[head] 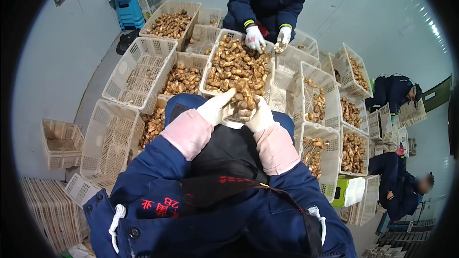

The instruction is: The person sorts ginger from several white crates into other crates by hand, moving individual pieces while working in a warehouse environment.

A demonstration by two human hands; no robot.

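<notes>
My left hand [219,106], in a white glove with soiled fingertips, grips a brown mushroom [245,91] from its left side. On its other side, my right hand [261,115] in a matching glove closes on the same mushroom. Both hands meet above my lap, at the near edge of a white plastic crate [273,70]. A heap of brown and tan mushrooms [233,59] fills that crate. My fingers hide the lower part of the held mushroom, so I cannot tell whether a second one is there.
Across the crate, a co-worker's gloved hand [255,38] touches the mushrooms; the other gloved hand [283,39] holds a pale piece. Crates flank me, including a left crate [111,139] and a right crate [321,114] with mushrooms. Two people [405,182] [394,89] are at right.
</notes>
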